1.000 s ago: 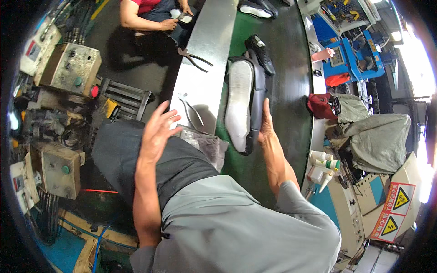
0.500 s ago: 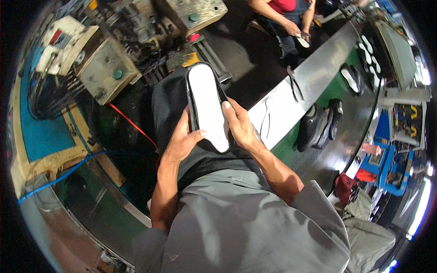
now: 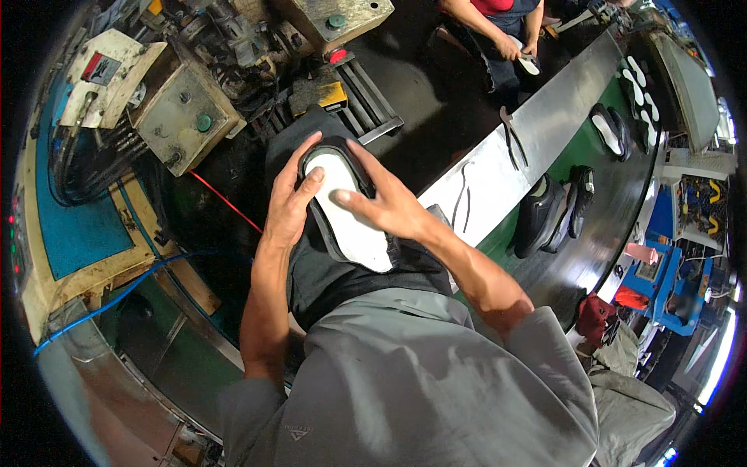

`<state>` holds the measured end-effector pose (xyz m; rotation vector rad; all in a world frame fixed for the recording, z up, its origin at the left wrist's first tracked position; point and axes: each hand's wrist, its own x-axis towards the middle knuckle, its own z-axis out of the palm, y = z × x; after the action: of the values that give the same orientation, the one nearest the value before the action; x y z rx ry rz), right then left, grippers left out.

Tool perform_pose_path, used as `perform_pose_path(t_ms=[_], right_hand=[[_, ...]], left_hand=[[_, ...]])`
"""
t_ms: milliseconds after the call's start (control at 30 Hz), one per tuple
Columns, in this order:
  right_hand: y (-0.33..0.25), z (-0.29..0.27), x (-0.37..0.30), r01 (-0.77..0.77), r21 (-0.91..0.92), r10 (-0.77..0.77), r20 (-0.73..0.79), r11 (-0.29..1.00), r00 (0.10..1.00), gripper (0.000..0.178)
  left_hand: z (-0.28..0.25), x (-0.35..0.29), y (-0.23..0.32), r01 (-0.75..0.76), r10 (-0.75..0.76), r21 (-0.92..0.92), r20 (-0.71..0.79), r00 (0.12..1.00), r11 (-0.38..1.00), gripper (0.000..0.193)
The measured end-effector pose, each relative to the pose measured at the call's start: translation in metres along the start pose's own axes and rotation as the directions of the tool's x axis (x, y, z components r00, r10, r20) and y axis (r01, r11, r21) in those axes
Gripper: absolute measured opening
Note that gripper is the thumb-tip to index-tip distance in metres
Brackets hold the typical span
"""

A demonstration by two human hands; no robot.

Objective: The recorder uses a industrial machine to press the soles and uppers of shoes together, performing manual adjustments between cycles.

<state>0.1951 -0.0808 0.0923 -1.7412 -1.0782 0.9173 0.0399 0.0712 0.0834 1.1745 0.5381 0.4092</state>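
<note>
A black shoe upper (image 3: 329, 230) with a white sole-shaped board (image 3: 350, 226) facing up lies over my lap, its toe end pointing away from me. My left hand (image 3: 289, 204) grips the far left edge, thumb pressed on the white board. Around the far right edge curl the fingers of my right hand (image 3: 393, 204), and its thumb also rests on the board. The undersides of the fingers and of the shoe are hidden.
To the right runs a metal bench (image 3: 545, 105) with pincers (image 3: 511, 140) and a thin dark strip (image 3: 464, 198). Beyond it sit black shoes (image 3: 538, 218) and white-soled pieces (image 3: 648, 128). Machinery with a control box (image 3: 183, 117) stands left. Another person's hands (image 3: 520, 51) hold a similar piece.
Both hands have slid from the shoe's middle toward its far end, thumbs now on the white board. The shoe has come nearer to me and its far end has tilted left.
</note>
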Motion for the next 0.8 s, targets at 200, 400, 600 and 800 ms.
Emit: perform_pose_path(t_ms=[200, 400, 600, 800], right_hand=[[-0.004, -0.009, 0.010, -0.057, 0.082, 0.053, 0.055, 0.995, 0.997, 0.094], [0.003, 0.009, 0.004, 0.134, 0.065, -0.124, -0.136, 0.989, 0.983, 0.081], [0.005, 0.017, 0.004, 0.204, 0.097, -0.183, -0.194, 0.974, 0.964, 0.077], [0.026, -0.025, -0.001, 0.035, 0.453, -0.115, 0.150, 0.891, 0.982, 0.093]], left_hand=[[0.018, -0.001, 0.003, -0.053, 0.076, 0.218, -0.100, 0.992, 0.974, 0.065], [0.020, -0.009, -0.005, -0.126, 0.195, 0.363, -0.161, 0.967, 0.923, 0.056], [0.026, -0.010, -0.010, -0.173, 0.328, 0.519, -0.223, 0.918, 0.837, 0.044], [0.010, -0.015, -0.016, -0.203, 0.205, 0.025, -0.161, 0.965, 0.979, 0.044]])
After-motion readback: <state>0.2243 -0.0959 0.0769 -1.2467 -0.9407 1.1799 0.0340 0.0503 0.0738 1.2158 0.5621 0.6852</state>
